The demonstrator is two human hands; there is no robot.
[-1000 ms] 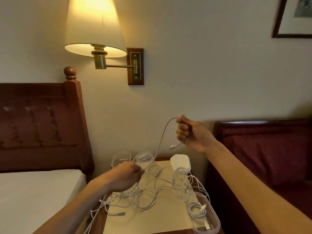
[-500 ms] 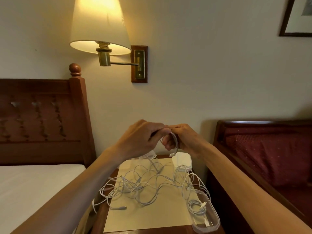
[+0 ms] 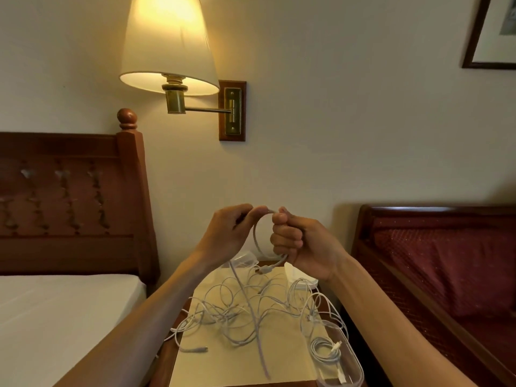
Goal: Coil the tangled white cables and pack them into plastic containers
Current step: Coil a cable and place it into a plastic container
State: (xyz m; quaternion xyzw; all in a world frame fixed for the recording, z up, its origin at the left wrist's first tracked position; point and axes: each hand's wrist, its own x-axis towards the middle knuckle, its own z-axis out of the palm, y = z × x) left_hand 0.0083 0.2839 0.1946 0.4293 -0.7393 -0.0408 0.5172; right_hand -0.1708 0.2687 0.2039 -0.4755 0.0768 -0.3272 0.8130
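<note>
With the right hand gripping the cable loop, the left hand pinching its top should lay each turn evenly.

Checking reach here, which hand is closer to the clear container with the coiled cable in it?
Right hand; it's above and behind the container, left hand farther left.

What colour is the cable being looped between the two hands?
White, like the tangled cables below; the cable shows best in the head view.
</note>
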